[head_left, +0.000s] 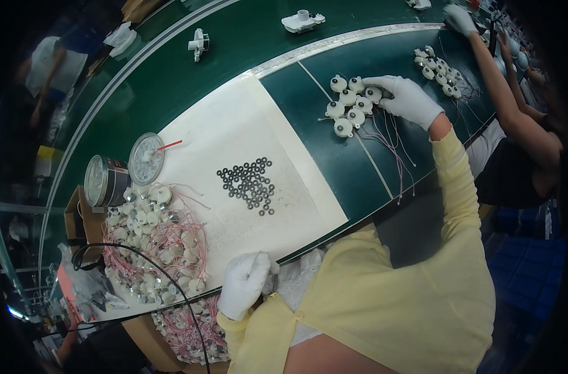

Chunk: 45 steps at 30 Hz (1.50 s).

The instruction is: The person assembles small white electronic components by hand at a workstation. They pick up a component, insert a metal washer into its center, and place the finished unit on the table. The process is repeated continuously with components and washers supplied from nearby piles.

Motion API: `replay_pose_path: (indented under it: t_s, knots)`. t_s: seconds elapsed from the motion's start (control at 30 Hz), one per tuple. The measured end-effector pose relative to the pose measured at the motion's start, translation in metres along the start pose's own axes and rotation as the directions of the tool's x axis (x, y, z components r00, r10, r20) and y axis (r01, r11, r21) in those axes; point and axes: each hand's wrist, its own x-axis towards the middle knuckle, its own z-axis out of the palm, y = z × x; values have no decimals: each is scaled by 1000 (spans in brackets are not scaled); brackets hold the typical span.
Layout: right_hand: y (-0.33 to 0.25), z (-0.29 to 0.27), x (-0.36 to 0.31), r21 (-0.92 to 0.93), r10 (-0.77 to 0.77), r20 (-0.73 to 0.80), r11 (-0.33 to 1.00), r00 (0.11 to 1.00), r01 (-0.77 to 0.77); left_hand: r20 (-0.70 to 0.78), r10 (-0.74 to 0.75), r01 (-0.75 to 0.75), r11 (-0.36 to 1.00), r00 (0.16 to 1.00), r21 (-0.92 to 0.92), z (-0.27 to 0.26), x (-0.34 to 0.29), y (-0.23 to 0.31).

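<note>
My right hand [415,103], in a white glove, reaches to the right over the green work surface. Its thumb and fingers are closed around a small round white motor [373,95] with a dark centre. That motor sits at the edge of a cluster of similar motors [348,97], whose thin wires trail toward me. My left hand [244,284], also gloved, is near the front edge of the table with its fingers curled in. What it holds, if anything, I cannot make out. Between the hands, many small black rings [246,185] lie on a white sheet [234,118].
To the left are a heap of white motors with pink wires [156,237], a tin [107,181] and a shallow dish [147,159] with a red stick. A black cable [153,267] crosses the heap. White housings [302,22] lie on the green belt beyond. Another person's gloved hand [461,20] is at far right.
</note>
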Motion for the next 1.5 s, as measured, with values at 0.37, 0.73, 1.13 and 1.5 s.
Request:
replay_pose_path:
  t_s: [0.37,0.73,1.13,1.5]
  knots:
    - [-5,9,-2,-43,33,-143,998,989,-39,-13,6,-6,999,1000,38,2,1,2]
    - [3,-3,-3,-159,-153,-137,979,979,131,-3,37,-37,996,999,79,3,2,-1]
    - [-34,0,-19,-380,-279,-134,901,951,211,-3,77,-76,991,997,113,2,3,-1]
    - [-17,-11,-52,-154,-19,-43,988,999,12,5,87,-88,995,996,56,2,4,-1]
